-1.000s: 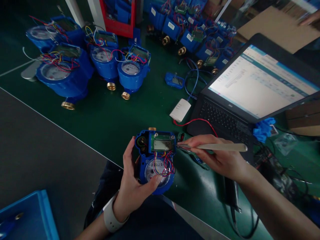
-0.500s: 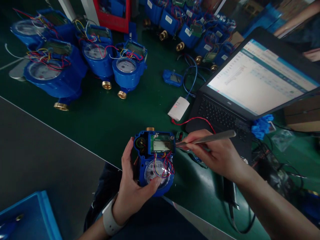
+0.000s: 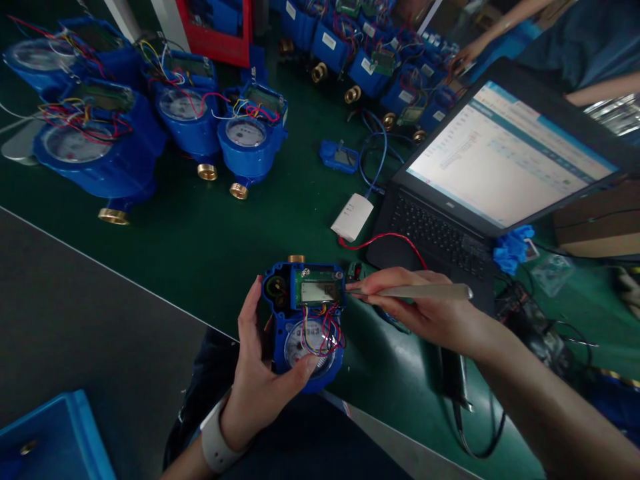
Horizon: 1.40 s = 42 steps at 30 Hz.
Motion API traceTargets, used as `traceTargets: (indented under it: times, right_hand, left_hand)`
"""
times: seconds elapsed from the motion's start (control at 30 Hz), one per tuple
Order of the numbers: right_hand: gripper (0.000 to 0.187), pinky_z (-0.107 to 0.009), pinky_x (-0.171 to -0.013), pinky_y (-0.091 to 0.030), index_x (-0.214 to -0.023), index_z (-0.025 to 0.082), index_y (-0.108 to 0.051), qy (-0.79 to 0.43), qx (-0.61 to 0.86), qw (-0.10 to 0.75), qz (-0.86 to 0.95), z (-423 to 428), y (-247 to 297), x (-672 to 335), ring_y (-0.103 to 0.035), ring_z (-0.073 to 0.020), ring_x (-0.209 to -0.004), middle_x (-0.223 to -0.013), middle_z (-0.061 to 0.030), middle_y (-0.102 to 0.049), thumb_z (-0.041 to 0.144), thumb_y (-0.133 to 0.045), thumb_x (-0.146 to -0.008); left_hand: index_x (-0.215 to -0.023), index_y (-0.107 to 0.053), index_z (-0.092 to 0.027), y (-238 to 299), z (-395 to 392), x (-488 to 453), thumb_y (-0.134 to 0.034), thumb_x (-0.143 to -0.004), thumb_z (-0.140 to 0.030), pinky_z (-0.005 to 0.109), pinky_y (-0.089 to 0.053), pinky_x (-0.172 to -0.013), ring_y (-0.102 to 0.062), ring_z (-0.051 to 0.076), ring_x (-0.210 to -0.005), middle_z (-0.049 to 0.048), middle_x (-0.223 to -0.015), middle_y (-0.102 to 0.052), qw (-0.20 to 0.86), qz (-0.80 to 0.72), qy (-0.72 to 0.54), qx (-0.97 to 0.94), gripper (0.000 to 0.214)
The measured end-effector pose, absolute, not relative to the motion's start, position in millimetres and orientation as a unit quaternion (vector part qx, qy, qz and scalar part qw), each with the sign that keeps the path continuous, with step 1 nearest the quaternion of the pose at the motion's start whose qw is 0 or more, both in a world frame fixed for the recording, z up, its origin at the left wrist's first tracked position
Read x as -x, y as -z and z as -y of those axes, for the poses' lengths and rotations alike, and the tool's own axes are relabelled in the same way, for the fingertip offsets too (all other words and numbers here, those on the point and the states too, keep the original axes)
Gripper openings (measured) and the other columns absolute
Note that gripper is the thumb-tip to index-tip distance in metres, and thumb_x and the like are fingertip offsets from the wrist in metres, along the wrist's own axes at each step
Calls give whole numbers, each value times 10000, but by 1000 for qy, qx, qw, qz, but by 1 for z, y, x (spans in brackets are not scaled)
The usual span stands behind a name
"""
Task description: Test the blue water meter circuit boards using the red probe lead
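Observation:
My left hand (image 3: 263,373) is wrapped round a blue water meter (image 3: 306,320) at the table's near edge, thumb on its dial glass. The meter is open on top: a green circuit board with a small LCD (image 3: 319,291) shows, and red, yellow and blue wires loop over the dial. My right hand (image 3: 431,315) pinches metal tweezers (image 3: 415,291), their tip touching the right edge of the circuit board. A red wire (image 3: 387,241) runs from beside the meter toward the laptop.
An open laptop (image 3: 493,167) with a lit screen stands at the right. Several blue water meters (image 3: 150,120) sit at the back left, more at the back (image 3: 380,60). A white box (image 3: 353,217) lies mid-table. A blue bin (image 3: 50,440) is lower left. Another person's arm (image 3: 505,27) reaches in top right.
The tweezers tilted up, then levelled again, with the tip staying at the board's right edge. The view shifted slightly; another person's arm has come into sight at top right.

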State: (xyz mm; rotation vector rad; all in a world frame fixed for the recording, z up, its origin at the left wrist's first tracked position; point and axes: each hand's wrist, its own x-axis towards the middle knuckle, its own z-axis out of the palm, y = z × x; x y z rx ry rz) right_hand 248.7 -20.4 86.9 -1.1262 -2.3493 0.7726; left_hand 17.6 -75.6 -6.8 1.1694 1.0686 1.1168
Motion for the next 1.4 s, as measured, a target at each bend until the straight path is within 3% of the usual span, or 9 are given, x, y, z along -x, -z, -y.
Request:
traceTargets:
  times: [0.13,0.23,0.37,0.53,0.77,0.93,1.07,1.17,1.4]
  right_hand:
    - [161,-218,-708,-564,-1058,194,-546,-308,332,140,880,0,-98,-252,-702,-138,-860,-982,-69,-710,261,-409,-1006]
    - [156,-212,-695,-563,-1039,194,-546,-292,335,147,884,2,-96,-248,-706,-139,-844,-962,-67,-714,256,-406,-1007]
    - [103,-209,-655,-577,-1048,197,-542,-267,410,218,844,21,-81,-249,-714,-144,-793,-913,-56,-710,237,-478,-980]
    - [112,-267,-702,-603,-1049,190,-569,-296,487,312,760,45,-58,-250,-712,-187,-863,-945,-70,-668,231,-518,-958]
    - [161,-270,-656,-624,-1077,219,-589,-381,503,451,632,55,-57,-247,-719,-167,-798,-921,-42,-688,221,-456,-985]
    - [184,-303,-620,-607,-1005,224,-650,-279,507,409,706,61,-66,-249,-709,-182,-743,-915,-57,-701,263,-473,-973]
    - [171,-336,-614,-604,-1088,232,-595,-221,517,399,725,67,-65,-248,-713,-210,-763,-941,-71,-710,226,-549,-924]
    - [227,-322,-604,-600,-1127,225,-538,-212,520,384,733,69,-65,-247,-718,-223,-807,-917,-76,-703,204,-581,-905]
    - [147,-265,-602,-584,-1066,205,-549,-202,504,349,764,62,-69,-243,-711,-188,-788,-879,-55,-696,194,-560,-920]
  left_hand:
    - [-1463,-222,-376,8,77,-18,-764,-719,-258,371,-452,-1052,-361,282,-1364,43,-1533,-230,564,-455,-477,-498,929]
    - [-1462,-226,-373,7,78,-18,-767,-717,-262,385,-443,-1058,-336,291,-1378,47,-1534,-227,561,-464,-473,-496,928]
    - [-1465,-218,-370,5,77,-17,-753,-731,-257,358,-510,-983,-399,285,-1338,54,-1516,-259,560,-458,-474,-501,916]
    - [-1466,-218,-372,5,75,-14,-754,-728,-254,385,-449,-1050,-393,274,-1342,44,-1497,-290,546,-463,-466,-520,919]
    - [-1471,-212,-352,6,73,-13,-754,-732,-242,422,-495,-1004,-435,307,-1310,73,-1479,-335,558,-449,-463,-521,923]
    - [-1468,-225,-362,4,71,-14,-765,-721,-255,419,-498,-1002,-441,309,-1304,64,-1472,-347,547,-456,-462,-529,927]
    - [-1470,-223,-361,4,73,-12,-764,-721,-279,461,-456,-1040,-403,328,-1330,68,-1493,-306,532,-468,-453,-541,928]
    - [-1466,-221,-377,5,74,-11,-766,-717,-308,496,-407,-1073,-352,340,-1360,61,-1510,-274,531,-475,-448,-540,929]
    - [-1472,-206,-359,9,75,-10,-772,-710,-292,504,-371,-1095,-285,343,-1393,69,-1524,-247,546,-474,-444,-529,952]
